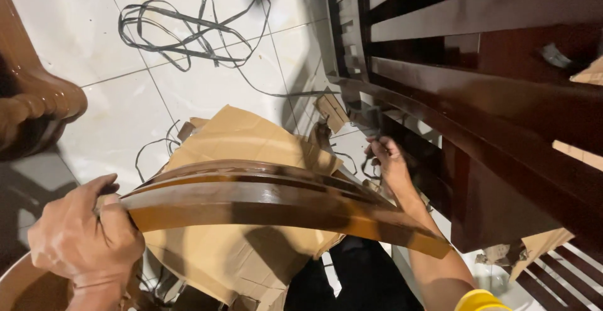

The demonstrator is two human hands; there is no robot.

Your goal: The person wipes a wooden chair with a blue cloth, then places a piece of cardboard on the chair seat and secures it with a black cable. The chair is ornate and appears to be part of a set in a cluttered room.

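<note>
The left hand [85, 239] is closed tight around the near end of a curved, glossy brown wooden piece [270, 207], fingers wrapped over its top edge and the thumb pressed against the side. That curved piece arcs across the middle of the view from the left hand toward the lower right, passing in front of the right forearm, with flattened brown cardboard [245, 141] lying on the floor beneath it. The right hand [386, 160] reaches forward past the curved piece to the base of a dark lacquered wooden frame with slats [477, 91]; its fingers are pinched narrow, seemingly on a thin black strap [370, 129], though the spot is shadowed and the grip is hard to make out. A yellow band [480, 300] shows on the right forearm at the bottom edge, cut off by the frame. A loose tangle of black strapping [188, 32] lies on the white tiled floor [119, 123] well apart from both hands. At the far left a rounded brown wooden part [38, 97] is only partly in view, and a torn scrap of cardboard [331, 110] sits just beside the frame's foot.
</note>
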